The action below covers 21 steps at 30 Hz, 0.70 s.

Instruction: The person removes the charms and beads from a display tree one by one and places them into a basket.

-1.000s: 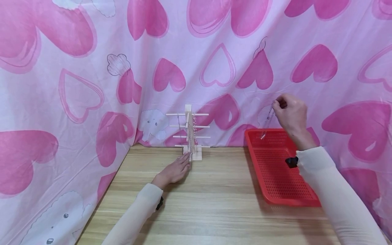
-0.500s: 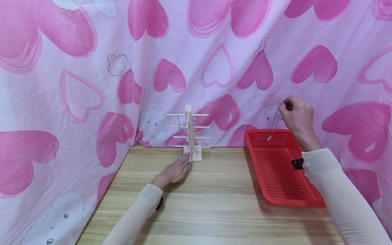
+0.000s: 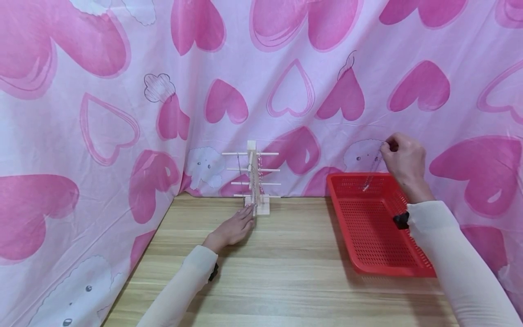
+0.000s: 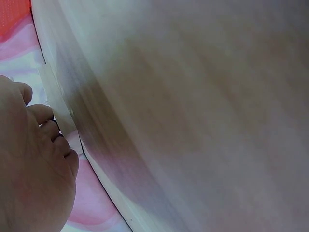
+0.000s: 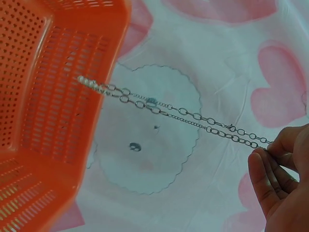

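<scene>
My right hand (image 3: 405, 160) pinches one end of a silver chain necklace (image 5: 195, 116) between thumb and fingers. The necklace hangs in a narrow loop, with a cluster of white pearl beads (image 5: 89, 83) at its lower end. In the head view, that end reaches over the back part of a red plastic basket (image 3: 342, 222). My left hand (image 3: 234, 229) has its fingers stretched out to the base of a wooden peg stand (image 3: 251, 146) and touches it. A beaded strand (image 3: 260, 163) and a thin dark chain (image 3: 239, 165) hang from the pegs.
The stand and basket are on a wood-grain table (image 3: 294, 254), with the basket to the right. A pink heart-print cloth (image 3: 282, 27) hangs behind and along the left side. My right forearm (image 3: 457, 254) crosses over the basket's right side.
My right hand has moved right and slightly down with the necklace, whose beaded end has shifted right over the basket. My left hand has stayed at the stand's base.
</scene>
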Motion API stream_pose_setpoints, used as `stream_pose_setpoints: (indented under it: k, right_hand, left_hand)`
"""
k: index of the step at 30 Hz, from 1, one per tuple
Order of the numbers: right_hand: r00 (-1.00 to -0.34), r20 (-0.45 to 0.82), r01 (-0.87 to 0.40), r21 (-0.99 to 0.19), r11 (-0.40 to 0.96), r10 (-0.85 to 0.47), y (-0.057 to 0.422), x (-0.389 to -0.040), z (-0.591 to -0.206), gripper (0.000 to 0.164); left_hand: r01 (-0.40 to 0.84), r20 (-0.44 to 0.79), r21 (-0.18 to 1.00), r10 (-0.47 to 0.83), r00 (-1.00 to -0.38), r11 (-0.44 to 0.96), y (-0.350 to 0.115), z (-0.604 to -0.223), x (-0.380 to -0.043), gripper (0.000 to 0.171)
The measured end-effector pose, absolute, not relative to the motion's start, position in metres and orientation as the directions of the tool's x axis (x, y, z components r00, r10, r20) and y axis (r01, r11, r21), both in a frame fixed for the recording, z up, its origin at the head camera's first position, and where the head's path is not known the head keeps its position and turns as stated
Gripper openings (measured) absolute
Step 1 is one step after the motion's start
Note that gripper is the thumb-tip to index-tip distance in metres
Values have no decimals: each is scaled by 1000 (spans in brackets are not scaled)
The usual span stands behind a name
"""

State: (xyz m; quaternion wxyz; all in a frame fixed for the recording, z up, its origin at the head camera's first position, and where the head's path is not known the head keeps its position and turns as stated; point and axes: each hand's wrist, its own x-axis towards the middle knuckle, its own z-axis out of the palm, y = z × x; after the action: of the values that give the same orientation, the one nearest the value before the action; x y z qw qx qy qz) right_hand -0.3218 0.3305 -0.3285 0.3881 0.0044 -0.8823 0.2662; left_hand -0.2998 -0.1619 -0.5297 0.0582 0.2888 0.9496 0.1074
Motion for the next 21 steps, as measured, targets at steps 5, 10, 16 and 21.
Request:
stream_pose_setpoints:
  k: [5,10,16,21]
  right_hand:
    - [-710,668,-177,-477,861,224,341,-323,-334,21]
    - [-716,655,-156,-486,860,241,352,-324,-339,22]
    - [-726,639,-130,-492,861,255,362,-323,-344,23]
    - [-730,633,-117,-488,865,258,368,-324,-347,24]
  left_hand:
    - [536,-56,235,562,-826,811,-162,-529,-301,62]
    - [542,-49,236,567,-822,807,-162,-530,-301,61]
    - [546,-53,225,570,-820,807,-163,-530,-301,61]
    - [546,-46,230,570,-821,805,-163,-530,-301,61]
